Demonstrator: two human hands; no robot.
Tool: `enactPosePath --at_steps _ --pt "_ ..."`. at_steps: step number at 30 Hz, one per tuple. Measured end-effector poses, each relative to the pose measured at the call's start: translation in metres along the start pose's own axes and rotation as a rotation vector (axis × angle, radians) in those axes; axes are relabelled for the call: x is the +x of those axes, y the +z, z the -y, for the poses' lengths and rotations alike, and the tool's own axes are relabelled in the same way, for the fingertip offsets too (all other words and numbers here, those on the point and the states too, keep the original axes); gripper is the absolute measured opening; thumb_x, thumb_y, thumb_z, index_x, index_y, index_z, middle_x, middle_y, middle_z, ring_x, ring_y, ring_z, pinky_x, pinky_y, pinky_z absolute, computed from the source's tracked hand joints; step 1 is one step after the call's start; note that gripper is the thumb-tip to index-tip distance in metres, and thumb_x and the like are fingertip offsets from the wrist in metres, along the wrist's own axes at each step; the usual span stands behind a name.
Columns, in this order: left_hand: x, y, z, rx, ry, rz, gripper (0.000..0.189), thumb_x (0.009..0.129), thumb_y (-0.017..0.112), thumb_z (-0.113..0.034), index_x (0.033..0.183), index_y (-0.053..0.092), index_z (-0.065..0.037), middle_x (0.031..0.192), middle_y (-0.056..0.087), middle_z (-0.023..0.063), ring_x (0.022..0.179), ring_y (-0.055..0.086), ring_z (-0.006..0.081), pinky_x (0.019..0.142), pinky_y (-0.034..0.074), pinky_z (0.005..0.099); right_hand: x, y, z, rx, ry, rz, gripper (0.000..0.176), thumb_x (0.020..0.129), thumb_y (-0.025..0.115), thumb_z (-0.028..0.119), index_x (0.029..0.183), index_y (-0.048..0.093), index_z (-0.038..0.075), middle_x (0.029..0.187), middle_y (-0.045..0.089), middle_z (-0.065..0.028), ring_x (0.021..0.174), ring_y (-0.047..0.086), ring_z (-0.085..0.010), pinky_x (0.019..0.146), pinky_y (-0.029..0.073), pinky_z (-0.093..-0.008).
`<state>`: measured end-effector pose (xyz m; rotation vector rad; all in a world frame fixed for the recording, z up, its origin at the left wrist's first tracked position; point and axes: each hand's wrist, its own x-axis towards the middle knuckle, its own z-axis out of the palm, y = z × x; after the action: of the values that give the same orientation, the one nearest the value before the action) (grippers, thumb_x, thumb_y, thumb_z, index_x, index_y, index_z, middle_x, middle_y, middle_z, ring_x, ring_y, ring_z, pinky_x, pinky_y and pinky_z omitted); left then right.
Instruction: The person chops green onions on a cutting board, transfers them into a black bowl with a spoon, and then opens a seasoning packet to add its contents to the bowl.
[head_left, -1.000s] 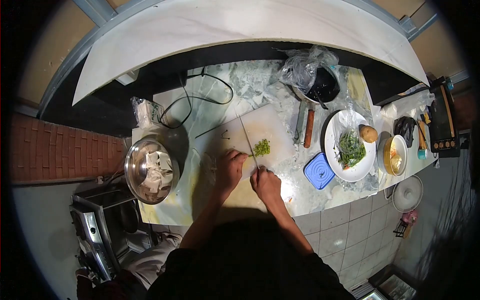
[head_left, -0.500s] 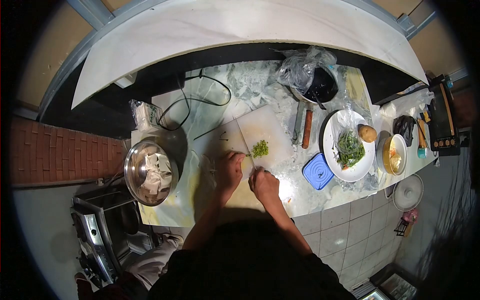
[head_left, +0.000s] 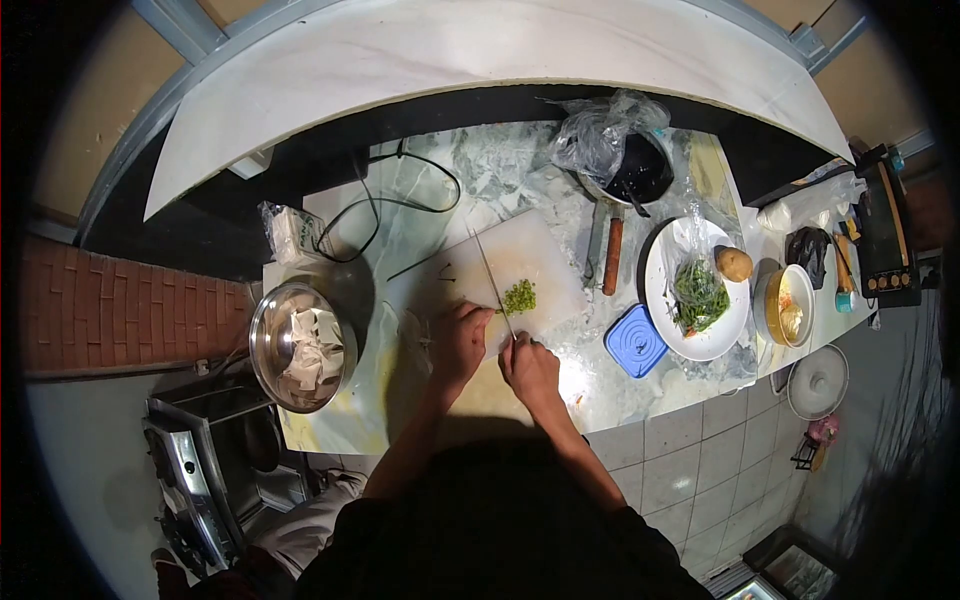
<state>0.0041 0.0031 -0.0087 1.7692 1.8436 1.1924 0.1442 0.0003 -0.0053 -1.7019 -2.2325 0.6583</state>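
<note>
The right hand [head_left: 530,368] grips a knife [head_left: 491,272] over chopped greens [head_left: 518,296] on the cutting board [head_left: 545,250]. The left hand [head_left: 460,336] curls closed beside them. Left, a metal bowl [head_left: 254,345] holds white pieces [head_left: 305,345]. Right, a plate [head_left: 664,280] carries herbs [head_left: 696,295] and a potato [head_left: 733,264]. A plastic bag [head_left: 595,135] half hides the far pot [head_left: 642,170].

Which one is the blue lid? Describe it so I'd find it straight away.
Start at the white cutting board on the marble counter. Just right of it, before the white plate, lies the blue lid: the only blue, square thing there.
</note>
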Motion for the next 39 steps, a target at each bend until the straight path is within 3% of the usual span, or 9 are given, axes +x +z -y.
enactPosePath --at_steps 11,24,29,39 --pt "0.0 -0.001 -0.004 0.029 0.01 0.002 0.01 0.077 0.058 0.0 0.085 0.065 -0.001 0.079 0.061 0.0126 0.074 0.06 0.0305 0.065 0.047 0.0369 0.003 -0.002 0.002 -0.025 0.01 0.109 0.025 0.086 0.053 0.023 0.08 0.055 -0.001 0.069 0.062 -0.0217 0.065 0.063 -0.0374 0.06 0.052 -0.0443" --pt "-0.001 0.004 0.013 -0.076 -0.025 -0.094 0.01 0.078 0.057 0.0 0.085 0.063 -0.001 0.082 0.063 0.0146 0.074 0.061 0.0329 0.065 0.048 0.038 0.001 0.003 -0.008 0.044 -0.034 0.027 0.023 0.083 0.055 0.022 0.078 0.054 -0.001 0.065 0.06 -0.0231 0.06 0.06 -0.0404 0.056 0.05 -0.0475" --pt "0.0 0.004 0.007 -0.02 -0.008 0.008 0.011 0.078 0.057 -0.001 0.085 0.066 -0.003 0.077 0.063 0.0126 0.071 0.061 0.031 0.064 0.048 0.0374 -0.001 0.003 -0.007 0.056 -0.032 -0.036 0.022 0.084 0.053 0.02 0.079 0.055 -0.001 0.063 0.059 -0.0236 0.055 0.059 -0.0401 0.051 0.049 -0.0462" --pt "0.0 0.003 0.001 -0.015 -0.04 0.017 0.014 0.078 0.057 -0.001 0.087 0.067 -0.003 0.08 0.063 0.0125 0.073 0.062 0.0302 0.065 0.048 0.0363 0.0 0.002 -0.005 0.044 -0.035 -0.048 0.023 0.086 0.052 0.021 0.077 0.055 -0.001 0.062 0.06 -0.0231 0.055 0.06 -0.0395 0.051 0.049 -0.046"
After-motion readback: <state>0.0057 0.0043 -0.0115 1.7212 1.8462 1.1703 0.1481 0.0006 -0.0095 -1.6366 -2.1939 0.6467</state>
